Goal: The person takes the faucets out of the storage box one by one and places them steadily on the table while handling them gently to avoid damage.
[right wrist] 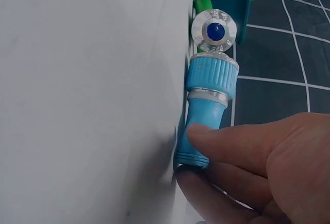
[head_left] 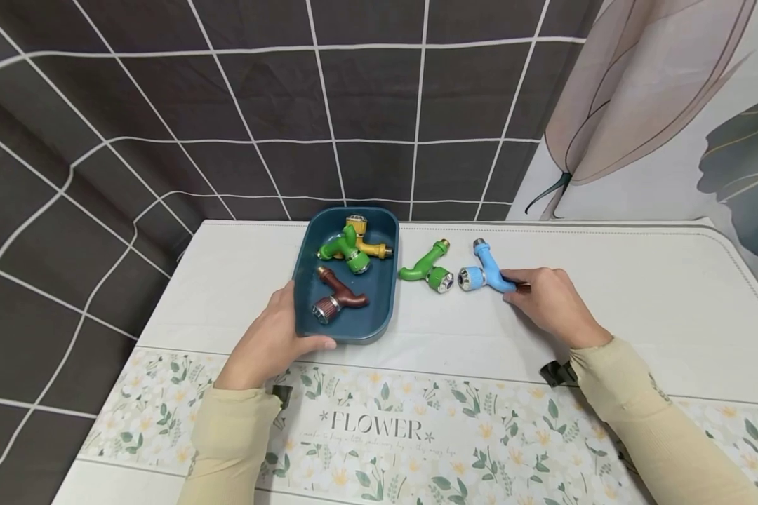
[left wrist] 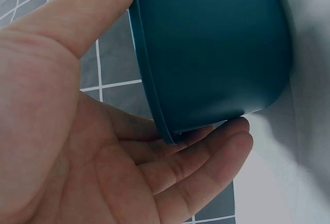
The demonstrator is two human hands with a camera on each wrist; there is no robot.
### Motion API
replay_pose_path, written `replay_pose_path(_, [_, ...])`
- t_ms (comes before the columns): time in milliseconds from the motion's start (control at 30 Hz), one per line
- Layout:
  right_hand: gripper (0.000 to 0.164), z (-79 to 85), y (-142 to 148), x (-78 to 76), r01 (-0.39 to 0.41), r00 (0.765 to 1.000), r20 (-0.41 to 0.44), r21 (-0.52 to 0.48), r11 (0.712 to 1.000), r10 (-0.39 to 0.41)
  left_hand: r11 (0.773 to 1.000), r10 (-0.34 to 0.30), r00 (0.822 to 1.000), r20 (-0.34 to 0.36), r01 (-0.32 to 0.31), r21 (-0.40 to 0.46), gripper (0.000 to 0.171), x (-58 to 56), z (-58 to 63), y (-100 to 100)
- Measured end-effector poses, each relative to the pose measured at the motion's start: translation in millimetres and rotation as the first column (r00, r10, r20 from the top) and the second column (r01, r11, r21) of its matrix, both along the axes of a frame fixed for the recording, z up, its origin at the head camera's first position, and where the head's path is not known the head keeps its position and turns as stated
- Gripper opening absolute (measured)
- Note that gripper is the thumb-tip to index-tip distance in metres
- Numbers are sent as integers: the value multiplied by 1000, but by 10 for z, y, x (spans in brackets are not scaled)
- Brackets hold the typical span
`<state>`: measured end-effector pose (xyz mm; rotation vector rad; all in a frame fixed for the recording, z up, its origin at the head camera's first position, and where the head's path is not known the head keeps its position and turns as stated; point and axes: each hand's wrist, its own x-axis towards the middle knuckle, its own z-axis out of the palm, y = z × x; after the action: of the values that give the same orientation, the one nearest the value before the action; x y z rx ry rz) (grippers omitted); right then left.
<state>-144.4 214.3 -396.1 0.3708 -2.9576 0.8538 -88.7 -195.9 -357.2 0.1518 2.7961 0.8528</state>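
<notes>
My left hand [head_left: 268,337] holds the near left corner of a dark blue plastic basin [head_left: 379,319]. Its thumb lies along the near side and its fingers [left wrist: 201,167] reach along the wall below the rim. Inside lie a brown tap [head_left: 347,298], a green tap [head_left: 339,243] and a yellow tap [head_left: 373,248]. To the basin's right, my right hand [head_left: 552,301] pinches the spout end of a light blue tap [head_left: 491,270] at the tabletop, thumb on top. Between them lies a second green tap [head_left: 424,265], its handle facing the blue tap's silver-ended handle. A brown bit [head_left: 523,287] shows among my right fingers.
The white table cover [head_left: 455,344] has a floral band with the word FLOWER along the near side. A dark cloth with white grid lines [head_left: 366,98] hangs behind and at the left. A leaf-patterned curtain [head_left: 657,105] hangs at the back right.
</notes>
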Motion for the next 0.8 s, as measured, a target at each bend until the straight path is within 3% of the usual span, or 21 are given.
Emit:
replay_pose_path(300, [39, 38, -17, 5, 39, 998, -46, -1, 999, -39, 1000, 13, 1000, 16, -13, -6, 124, 10, 5, -3])
replay_pose_path(800, [41, 146, -131, 54, 8, 992, -128, -69, 998, -17, 1000, 8, 1000, 8, -8, -1, 125, 1, -9, -2])
